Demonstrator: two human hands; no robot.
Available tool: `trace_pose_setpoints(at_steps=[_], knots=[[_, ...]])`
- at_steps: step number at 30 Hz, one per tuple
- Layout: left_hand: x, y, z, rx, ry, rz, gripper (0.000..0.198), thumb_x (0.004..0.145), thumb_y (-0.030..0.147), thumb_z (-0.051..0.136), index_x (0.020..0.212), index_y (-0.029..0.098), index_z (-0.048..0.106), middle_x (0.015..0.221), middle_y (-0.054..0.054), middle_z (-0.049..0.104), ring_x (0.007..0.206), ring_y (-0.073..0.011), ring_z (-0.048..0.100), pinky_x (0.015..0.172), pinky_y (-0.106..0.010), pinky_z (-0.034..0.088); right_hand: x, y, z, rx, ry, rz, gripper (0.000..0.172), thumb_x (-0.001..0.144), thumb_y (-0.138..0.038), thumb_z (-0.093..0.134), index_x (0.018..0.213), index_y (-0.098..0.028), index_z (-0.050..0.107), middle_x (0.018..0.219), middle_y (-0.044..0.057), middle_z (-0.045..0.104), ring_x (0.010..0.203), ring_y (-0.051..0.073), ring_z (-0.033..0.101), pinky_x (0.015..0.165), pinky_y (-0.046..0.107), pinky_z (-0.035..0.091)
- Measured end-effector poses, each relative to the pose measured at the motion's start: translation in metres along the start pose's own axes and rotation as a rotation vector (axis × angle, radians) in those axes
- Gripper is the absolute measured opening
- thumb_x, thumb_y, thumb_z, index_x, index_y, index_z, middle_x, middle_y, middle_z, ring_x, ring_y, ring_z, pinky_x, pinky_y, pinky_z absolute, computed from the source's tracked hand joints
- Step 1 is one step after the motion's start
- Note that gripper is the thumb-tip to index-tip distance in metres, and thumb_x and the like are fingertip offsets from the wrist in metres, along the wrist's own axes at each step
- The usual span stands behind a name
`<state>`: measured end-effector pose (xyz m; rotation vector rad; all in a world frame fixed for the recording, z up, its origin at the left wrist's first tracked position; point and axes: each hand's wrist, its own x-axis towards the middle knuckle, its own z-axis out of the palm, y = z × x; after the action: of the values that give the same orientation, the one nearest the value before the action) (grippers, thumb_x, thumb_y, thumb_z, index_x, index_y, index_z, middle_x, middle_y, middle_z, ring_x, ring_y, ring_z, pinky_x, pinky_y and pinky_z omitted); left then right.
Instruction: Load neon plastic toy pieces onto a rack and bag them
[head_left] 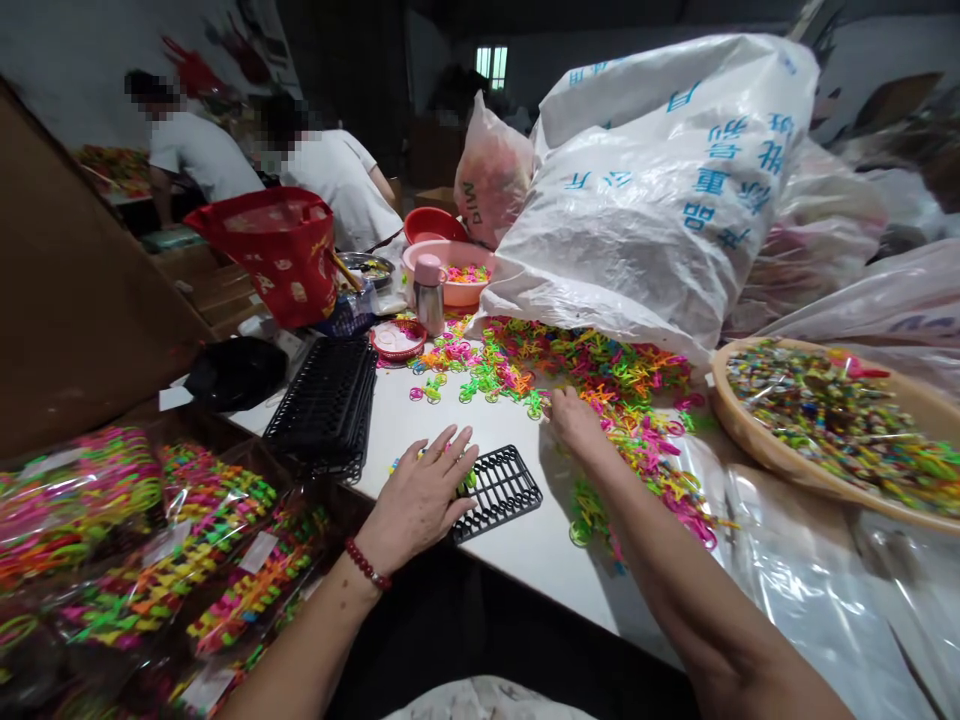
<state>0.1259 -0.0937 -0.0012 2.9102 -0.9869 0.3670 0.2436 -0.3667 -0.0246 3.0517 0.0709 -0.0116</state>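
On my feed, the left hand (421, 495) spreads its fingers over the left end of the rack (506, 488), near the tabletop's (559, 565) front edge. The right hand (574, 422) curls beside the toys (600, 362); I cannot tell whether its fingers grip one.

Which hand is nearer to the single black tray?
Left. The left hand overlaps the tray at its left end; the right hand is farther right, by the colourful pieces.
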Motion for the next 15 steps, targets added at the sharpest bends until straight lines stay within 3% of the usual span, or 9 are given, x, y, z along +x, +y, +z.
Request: trace_pose_setpoints(at_steps=[4, 7, 12, 15], knots=[[0.000, -0.001, 0.001, -0.008, -0.006, -0.009, 0.057, 0.092, 0.045, 0.049, 0.144, 0.024, 0.036, 0.157, -0.007, 0.029, 0.145, -0.0241, 0.023, 0.111, -0.044, 0.030, 0.014, 0.004, -0.002, -0.004, -0.025, -0.013, 0.023, 0.091, -0.011, 0.042, 0.097, -0.010, 0.064, 0.105, 0.018, 0.059, 0.087, 0.022, 0.064, 0.071, 0.027, 0.043], [0.000, 0.000, 0.001, -0.012, -0.012, -0.012, 0.057, 0.093, 0.044, 0.048, 0.144, 0.022, 0.035, 0.157, -0.008, 0.028, 0.145, -0.0244, 0.023, 0.112, -0.044, 0.030, 0.016, 0.002, -0.006, 0.002, -0.019, -0.045, 0.022, 0.089, -0.009, 0.043, 0.098, -0.010, 0.064, 0.100, 0.016, 0.062, 0.093, 0.022, 0.063, 0.075, 0.026, 0.041], [-0.001, -0.001, 0.000, -0.015, -0.011, -0.006, 0.059, 0.093, 0.045, 0.047, 0.145, 0.021, 0.034, 0.157, -0.008, 0.027, 0.146, -0.0243, 0.023, 0.112, -0.044, 0.029, -0.006, -0.014, -0.009, 0.074, 0.048, -0.085, 0.024, 0.093, -0.013, 0.038, 0.109, -0.012, 0.056, 0.098, 0.015, 0.065, 0.091, 0.022, 0.061, 0.074, 0.028, 0.039], [-0.001, -0.001, 0.000, -0.020, -0.022, -0.007, 0.060, 0.094, 0.045, 0.045, 0.146, 0.020, 0.032, 0.158, -0.009, 0.026, 0.146, -0.0241, 0.022, 0.113, -0.044, 0.028, -0.023, -0.031, -0.001, 0.323, 0.064, -0.101, 0.017, 0.091, -0.018, 0.043, 0.101, -0.015, 0.057, 0.085, 0.010, 0.065, 0.076, 0.019, 0.058, 0.066, 0.027, 0.037]])
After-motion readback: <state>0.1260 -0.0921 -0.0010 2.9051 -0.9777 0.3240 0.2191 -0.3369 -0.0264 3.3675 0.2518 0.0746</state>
